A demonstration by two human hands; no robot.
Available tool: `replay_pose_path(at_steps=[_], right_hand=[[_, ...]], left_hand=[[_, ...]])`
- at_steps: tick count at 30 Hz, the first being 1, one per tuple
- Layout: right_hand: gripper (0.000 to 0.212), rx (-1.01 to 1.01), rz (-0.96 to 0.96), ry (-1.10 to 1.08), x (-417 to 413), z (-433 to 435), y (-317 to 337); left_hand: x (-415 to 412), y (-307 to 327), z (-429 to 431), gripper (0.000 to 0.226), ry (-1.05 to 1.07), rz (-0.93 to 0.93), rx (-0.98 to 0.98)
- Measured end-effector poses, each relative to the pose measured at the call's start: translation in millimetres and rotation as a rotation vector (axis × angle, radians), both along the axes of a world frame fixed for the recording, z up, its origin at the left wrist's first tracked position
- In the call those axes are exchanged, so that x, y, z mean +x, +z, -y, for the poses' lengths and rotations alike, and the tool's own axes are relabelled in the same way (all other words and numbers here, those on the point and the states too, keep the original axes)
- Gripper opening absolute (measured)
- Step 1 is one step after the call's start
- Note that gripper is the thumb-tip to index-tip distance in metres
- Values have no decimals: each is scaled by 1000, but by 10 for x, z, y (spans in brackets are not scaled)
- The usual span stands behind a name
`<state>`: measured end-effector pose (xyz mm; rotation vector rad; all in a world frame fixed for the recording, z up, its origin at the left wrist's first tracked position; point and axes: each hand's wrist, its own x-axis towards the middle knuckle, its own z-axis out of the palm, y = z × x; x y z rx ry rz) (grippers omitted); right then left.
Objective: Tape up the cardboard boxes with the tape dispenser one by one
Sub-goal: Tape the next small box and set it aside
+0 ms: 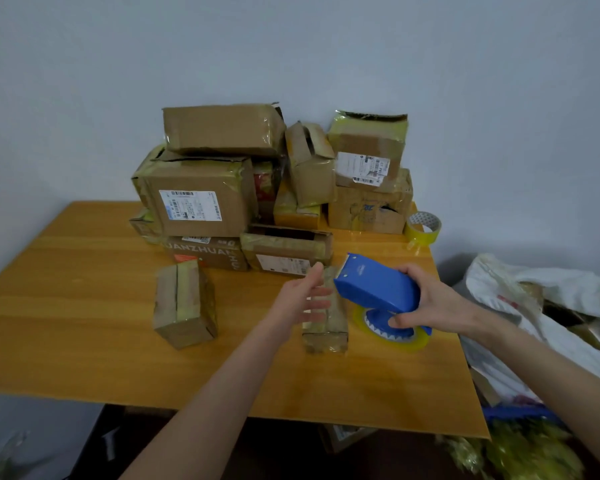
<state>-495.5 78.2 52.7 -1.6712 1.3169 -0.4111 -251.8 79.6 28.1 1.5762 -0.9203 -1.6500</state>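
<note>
My right hand (pixel 430 303) grips a blue tape dispenser (pixel 374 289) loaded with a roll of clear yellowish tape (pixel 400 341), held just above the wooden table (pixel 84 306). A small narrow cardboard box (pixel 326 327) lies under and left of the dispenser. My left hand (pixel 305 296) hovers open with straight fingers at that box's left side. Another small taped box (pixel 184 303) stands further left. Behind them, against the wall, is a pile of several worn cardboard boxes (pixel 201 199).
A spare tape roll (pixel 423 226) sits at the table's back right corner. Right of the table is a heap of white bags and packaging (pixel 534 306). The table's front edge (pixel 291 414) runs close to me, with dark floor below.
</note>
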Motion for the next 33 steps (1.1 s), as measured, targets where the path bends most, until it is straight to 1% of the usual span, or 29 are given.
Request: replay_pose_path(at_steps=[1,3,6,10,14,17,20,22,24,29,33], right_hand=[[76,-22,-29,36,41,-4,15],[73,-45,-96,96,103,-2,23],[69,-62,-152,159,160,1,31],[72,-105,-239,240,218,5,59],[81,-194,-391,298,234,7,82],[81,-214,-423,318,184,7,60],[75,-195,-430,282,-98,8,6],[73,-185,-495,286,-297,10,-45],[71,-154,-557,306,-384,-5,-85],[71,-115,-575,279,-444,-8,-173],[72,-107,-638,299,-433,7,-265]], left_hand=[[0,14,-6,51,-5,10,4],[6,19,-32,42,21,44,1],[44,-14,-75,22,65,118,-22],[67,-59,-117,10,118,237,-73],[69,-97,-146,11,114,305,-93],[170,-158,-220,11,115,310,-73],[561,-238,-306,14,214,368,-71],[771,-288,-360,16,238,401,-54],[784,-348,-397,17,216,420,-49],[651,-502,-370,17,252,412,-21],[617,-619,-339,21,266,444,-12]])
